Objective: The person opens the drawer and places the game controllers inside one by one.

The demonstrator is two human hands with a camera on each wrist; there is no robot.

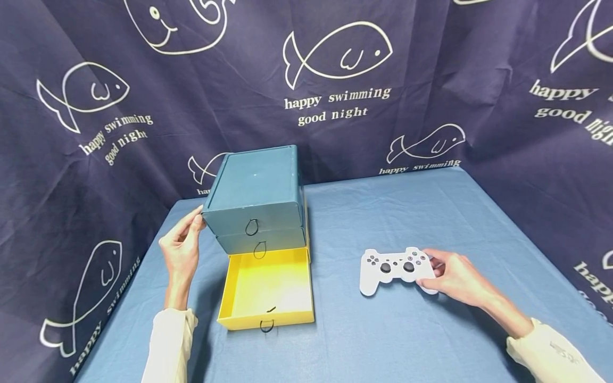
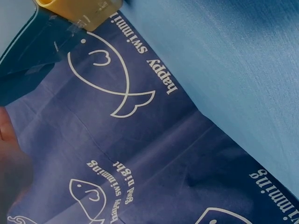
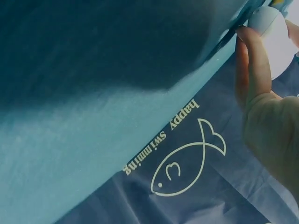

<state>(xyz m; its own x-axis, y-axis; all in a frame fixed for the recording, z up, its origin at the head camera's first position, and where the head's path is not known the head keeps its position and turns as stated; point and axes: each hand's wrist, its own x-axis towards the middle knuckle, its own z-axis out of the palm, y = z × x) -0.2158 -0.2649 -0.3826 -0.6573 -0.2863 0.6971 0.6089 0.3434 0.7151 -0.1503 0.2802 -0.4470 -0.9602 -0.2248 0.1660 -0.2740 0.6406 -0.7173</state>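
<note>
A stacked drawer cabinet (image 1: 254, 178) with teal upper drawers stands on the table. Its yellow bottom drawer (image 1: 268, 276) is pulled out, the inner floor showing. My left hand (image 1: 183, 247) touches the cabinet's upper front left corner with thumb and fingertips; in the left wrist view only a blurred part of that hand (image 2: 11, 163) shows. On the right, a white game controller (image 1: 395, 270) faces up, its right grip held between the thumb and fingers of my right hand (image 1: 457, 279). The right wrist view shows fingers curled around the controller's rounded end (image 3: 275, 46).
A blue cloth (image 1: 345, 340) covers the table. Dark curtains (image 1: 335, 143) with white fish drawings enclose the back and both sides. Black loop pulls (image 1: 251, 227) hang on the drawer fronts. The controller lies to the right of the yellow drawer, with bare cloth between them.
</note>
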